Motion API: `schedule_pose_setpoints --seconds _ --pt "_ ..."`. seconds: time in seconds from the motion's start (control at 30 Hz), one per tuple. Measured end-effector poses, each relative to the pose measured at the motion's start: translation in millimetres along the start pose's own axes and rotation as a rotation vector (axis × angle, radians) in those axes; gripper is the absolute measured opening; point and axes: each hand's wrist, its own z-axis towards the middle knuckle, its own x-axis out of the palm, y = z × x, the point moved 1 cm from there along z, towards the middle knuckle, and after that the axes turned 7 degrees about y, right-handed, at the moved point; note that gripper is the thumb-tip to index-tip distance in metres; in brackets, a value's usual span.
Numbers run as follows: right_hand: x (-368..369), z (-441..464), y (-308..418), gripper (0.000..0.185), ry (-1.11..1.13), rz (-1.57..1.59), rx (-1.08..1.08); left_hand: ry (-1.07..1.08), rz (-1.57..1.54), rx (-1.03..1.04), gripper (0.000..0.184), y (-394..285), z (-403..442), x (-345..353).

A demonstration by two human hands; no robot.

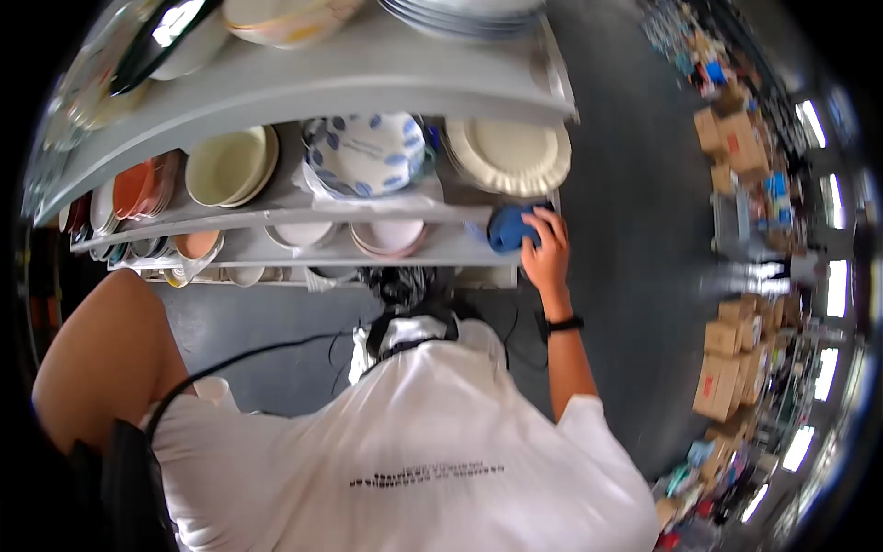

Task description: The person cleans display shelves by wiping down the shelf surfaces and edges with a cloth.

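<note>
My right hand point(544, 241), with a black band point(563, 324) on the wrist, is closed on a bunched blue cloth point(508, 228). The cloth is at the right end of a grey shelf board point(460, 241). Just above my hand lies a stack of cream plates with wavy rims point(515, 152). To their left a white bowl with blue leaves point(368, 152) rests tilted on white wrapping point(409, 198). My left arm point(115, 359) is bent at the far left, and its hand is not in view.
Green-cream bowls point(225, 167), red bowls point(138, 189) and pinkish bowls point(388, 237) sit along the lower boards. The upper shelf point(386, 78) carries blue-rimmed plates point(464, 17). A black cable point(258, 350) crosses my left side. Cardboard boxes point(722, 373) stand across the grey floor point(635, 276).
</note>
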Motion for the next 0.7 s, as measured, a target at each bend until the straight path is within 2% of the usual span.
schedule_pose_setpoints --seconds 0.13,0.27,0.37,0.4,0.47,0.5,0.53,0.63,0.67,0.7 --pt "52 -13 -10 0.039 0.05 0.129 0.089 -0.033 0.051 -0.014 0.025 14 10 -16" --pt "82 4 0 0.038 0.033 0.109 0.034 -0.124 0.112 -0.005 0.027 24 12 -24" --pt "64 0 -24 0.035 0.152 0.13 -0.049 -0.396 0.192 0.032 0.029 33 10 -31" --pt "63 -1 -23 0.032 0.107 0.121 -0.059 -0.547 0.235 0.053 0.029 35 5 -34" --pt "37 -11 -70 0.028 0.137 0.005 -0.069 -0.879 0.272 0.068 0.03 52 6 -26" --pt "29 -15 -76 0.028 0.132 -0.037 -0.092 -0.98 0.256 0.029 0.031 62 -2 -15" --pt "18 -17 -97 0.029 0.116 -0.096 -0.072 -0.959 0.2 -0.049 0.031 74 -6 3" --pt "3 -13 -107 0.03 0.074 -0.167 -0.044 -0.416 0.127 -0.657 0.018 130 -34 97" --pt "0 -14 -106 0.029 0.097 -0.121 -0.019 -0.392 0.144 -0.729 0.025 161 -30 127" --pt "5 -17 -96 0.028 0.132 -0.075 0.003 -0.328 0.122 -0.733 0.028 162 -41 133"
